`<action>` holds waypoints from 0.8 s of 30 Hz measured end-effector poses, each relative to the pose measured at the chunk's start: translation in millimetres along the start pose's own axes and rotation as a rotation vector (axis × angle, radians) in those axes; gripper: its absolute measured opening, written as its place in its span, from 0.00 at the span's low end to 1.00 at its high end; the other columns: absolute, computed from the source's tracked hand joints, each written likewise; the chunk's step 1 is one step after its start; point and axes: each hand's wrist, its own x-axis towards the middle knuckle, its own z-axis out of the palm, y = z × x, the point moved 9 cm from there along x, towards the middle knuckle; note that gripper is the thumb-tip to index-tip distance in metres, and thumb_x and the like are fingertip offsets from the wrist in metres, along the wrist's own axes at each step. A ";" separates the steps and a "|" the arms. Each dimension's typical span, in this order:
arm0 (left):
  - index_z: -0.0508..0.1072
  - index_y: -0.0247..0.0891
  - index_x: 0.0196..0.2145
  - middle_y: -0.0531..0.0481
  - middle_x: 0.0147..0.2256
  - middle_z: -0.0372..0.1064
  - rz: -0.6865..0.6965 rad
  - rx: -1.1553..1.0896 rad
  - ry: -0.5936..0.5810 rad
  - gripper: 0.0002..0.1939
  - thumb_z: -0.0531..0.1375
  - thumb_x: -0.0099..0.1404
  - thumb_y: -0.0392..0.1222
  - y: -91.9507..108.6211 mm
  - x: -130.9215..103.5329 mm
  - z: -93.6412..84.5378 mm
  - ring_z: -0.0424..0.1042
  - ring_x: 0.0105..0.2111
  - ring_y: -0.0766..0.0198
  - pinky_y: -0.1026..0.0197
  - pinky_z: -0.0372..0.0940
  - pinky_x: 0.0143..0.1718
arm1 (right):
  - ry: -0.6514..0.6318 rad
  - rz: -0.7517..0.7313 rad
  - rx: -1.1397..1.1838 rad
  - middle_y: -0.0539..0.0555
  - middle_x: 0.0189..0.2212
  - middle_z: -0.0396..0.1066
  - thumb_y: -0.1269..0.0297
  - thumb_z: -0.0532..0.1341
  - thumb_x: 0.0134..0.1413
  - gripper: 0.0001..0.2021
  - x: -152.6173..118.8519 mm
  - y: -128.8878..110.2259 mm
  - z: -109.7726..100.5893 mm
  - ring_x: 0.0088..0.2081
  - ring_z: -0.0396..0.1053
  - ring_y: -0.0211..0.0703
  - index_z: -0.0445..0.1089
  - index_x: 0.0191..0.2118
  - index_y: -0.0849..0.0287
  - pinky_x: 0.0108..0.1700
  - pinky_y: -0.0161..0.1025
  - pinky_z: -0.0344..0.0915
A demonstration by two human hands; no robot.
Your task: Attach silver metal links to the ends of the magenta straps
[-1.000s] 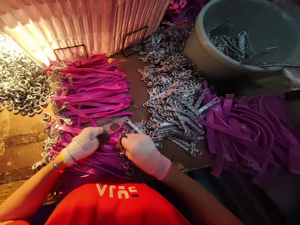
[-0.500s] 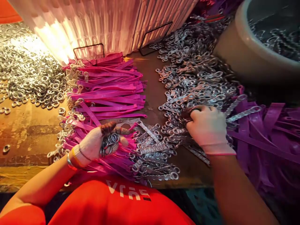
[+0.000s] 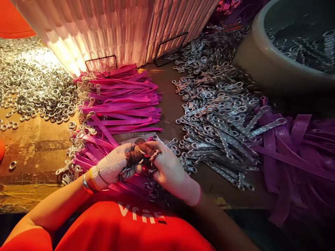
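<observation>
Several metal rings [image 3: 127, 173] sit low in L hand [image 3: 111, 165], palm curled round them, prob. to leave its fingertips free. R hand [image 3: 170, 170] meets L over the near purple straps [image 3: 91, 158], fingertips bunched together; can't tell what, if anything, they pinch. Straps lie roughly side by side, metal ends L, prob. for easy pickup. Twisted metal links [image 3: 217, 122] spread to the R, within R hand's reach, w/ bucket [image 3: 248, 66] behind. Ring heap [image 3: 49, 94] is far L. Table [image 3: 34, 139] shows a dark strip btwn straps & links, narrowing toward hands; front edge runs close to the body.
</observation>
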 end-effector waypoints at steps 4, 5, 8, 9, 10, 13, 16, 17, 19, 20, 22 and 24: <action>0.69 0.36 0.35 0.55 0.25 0.63 -0.056 -0.009 0.077 0.21 0.66 0.57 0.57 -11.9 -0.9 -4.8 0.58 0.18 0.76 0.72 0.55 0.19 | 0.128 0.056 -0.008 0.60 0.43 0.71 0.76 0.54 0.43 0.26 -8.2 4.5 -7.2 0.45 0.69 0.50 0.70 0.51 0.61 0.46 0.47 0.68; 0.69 0.36 0.34 0.56 0.22 0.62 -0.048 0.048 0.083 0.22 0.63 0.60 0.59 -11.6 -2.6 -6.5 0.56 0.16 0.75 0.71 0.53 0.17 | 0.136 0.076 -0.030 0.59 0.42 0.72 0.75 0.55 0.43 0.23 -10.1 5.7 -9.2 0.43 0.69 0.50 0.71 0.48 0.61 0.45 0.46 0.68; 0.68 0.36 0.31 0.54 0.22 0.64 0.084 0.388 0.086 0.21 0.56 0.66 0.59 2.5 -10.5 -9.1 0.59 0.18 0.72 0.68 0.53 0.18 | 0.094 0.127 -0.118 0.58 0.38 0.74 0.73 0.56 0.43 0.15 -13.0 6.9 -12.8 0.39 0.69 0.48 0.74 0.39 0.60 0.41 0.42 0.65; 0.69 0.35 0.31 0.52 0.24 0.66 0.160 0.522 0.098 0.18 0.58 0.66 0.55 10.4 -13.9 -8.6 0.62 0.21 0.71 0.68 0.56 0.22 | 0.076 0.135 -0.148 0.58 0.38 0.74 0.73 0.56 0.42 0.14 -13.3 6.1 -14.0 0.39 0.69 0.48 0.75 0.36 0.60 0.41 0.42 0.64; 0.70 0.36 0.32 0.51 0.26 0.68 0.235 0.644 0.118 0.14 0.60 0.65 0.51 17.9 -17.2 -7.7 0.64 0.24 0.69 0.67 0.58 0.25 | 0.063 0.138 -0.175 0.59 0.38 0.74 0.73 0.56 0.41 0.13 -13.4 4.8 -15.2 0.38 0.69 0.48 0.74 0.34 0.60 0.40 0.41 0.63; 0.70 0.37 0.31 0.51 0.28 0.69 0.279 0.773 0.141 0.08 0.60 0.63 0.43 22.7 -19.7 -4.8 0.65 0.28 0.68 0.67 0.58 0.28 | 0.027 0.126 -0.231 0.58 0.32 0.73 0.70 0.56 0.41 0.08 -13.5 -2.6 -16.3 0.33 0.67 0.46 0.73 0.28 0.60 0.36 0.40 0.60; 0.65 0.38 0.28 0.55 0.20 0.62 0.045 0.483 0.054 0.14 0.58 0.66 0.50 0.4 -10.8 -0.5 0.58 0.18 0.70 0.68 0.51 0.18 | 0.009 0.093 -0.319 0.57 0.26 0.71 0.66 0.57 0.41 0.06 -14.6 -11.6 -14.4 0.27 0.64 0.45 0.71 0.25 0.59 0.30 0.41 0.54; 0.63 0.39 0.28 0.57 0.17 0.60 -0.016 0.366 0.041 0.15 0.57 0.66 0.52 -5.0 -7.8 1.8 0.55 0.15 0.71 0.68 0.49 0.15 | 0.011 0.098 -0.354 0.58 0.27 0.71 0.66 0.57 0.40 0.07 -15.5 -12.2 -14.2 0.27 0.64 0.45 0.71 0.26 0.60 0.30 0.41 0.53; 0.61 0.40 0.29 0.59 0.16 0.57 -0.055 0.225 0.051 0.16 0.58 0.65 0.55 -5.7 -0.4 4.7 0.51 0.13 0.72 0.68 0.47 0.14 | 0.002 0.157 -0.390 0.58 0.28 0.72 0.70 0.56 0.40 0.10 -18.7 -5.9 -13.3 0.28 0.64 0.45 0.72 0.30 0.61 0.31 0.40 0.53; 0.62 0.40 0.30 0.59 0.17 0.57 -0.048 0.229 0.048 0.16 0.57 0.65 0.55 -2.2 4.8 6.4 0.51 0.13 0.72 0.68 0.48 0.14 | -0.008 0.206 -0.384 0.57 0.27 0.72 0.71 0.55 0.40 0.10 -21.2 0.7 -13.0 0.28 0.64 0.45 0.72 0.30 0.60 0.30 0.39 0.53; 0.65 0.39 0.31 0.57 0.19 0.60 0.026 0.420 0.030 0.15 0.55 0.67 0.53 13.4 19.0 9.6 0.55 0.14 0.71 0.67 0.52 0.16 | 0.000 0.310 -0.358 0.54 0.23 0.70 0.74 0.54 0.44 0.08 -27.8 16.3 -15.6 0.26 0.63 0.44 0.70 0.28 0.58 0.30 0.39 0.52; 0.70 0.37 0.32 0.51 0.25 0.67 0.193 0.825 0.048 0.14 0.54 0.68 0.49 39.7 37.1 12.5 0.65 0.22 0.67 0.65 0.61 0.24 | 0.077 0.370 -0.337 0.53 0.21 0.69 0.74 0.53 0.48 0.08 -34.7 28.1 -24.6 0.25 0.62 0.43 0.67 0.26 0.56 0.29 0.39 0.52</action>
